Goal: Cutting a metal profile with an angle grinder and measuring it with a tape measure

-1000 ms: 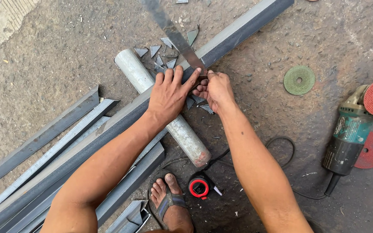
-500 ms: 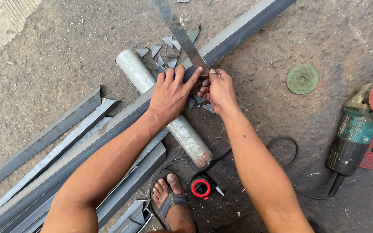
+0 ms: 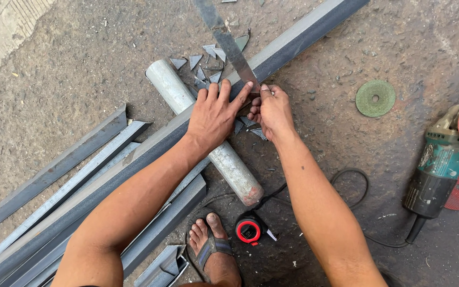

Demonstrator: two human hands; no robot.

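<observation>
Both hands sit a tiny bit lower in the view than a second ago, and the grinder has slid a little toward 3 o'clock; the head moved, not the things.

The left hand lies flat with its fingers spread wide, pressing down on the long metal bar. It grips nothing. The right hand is curled, with fingertips pinched at the lower end of the flat metal ruler; I cannot tell what else it may hold.

The long metal bar runs from 7 o'clock up to 1 o'clock, right across the floor. The ruler lies across it, with its long side going from the hands up toward 12 o'clock and leaning a little to 11. The two hands touch at the spot where ruler and bar cross.

Under the bar lies a round grey pipe, pointing from 11 to 5 o'clock. Small metal triangles are scattered by its top end.

At 8 o'clock more metal strips lie beside the bar. At 6 o'clock sit a foot in a sandal and a red tape measure. At 3 o'clock rests the grinder, well apart from the hands, with a green disc near it. Bare floor is open at 10 o'clock and at 2 o'clock.
</observation>
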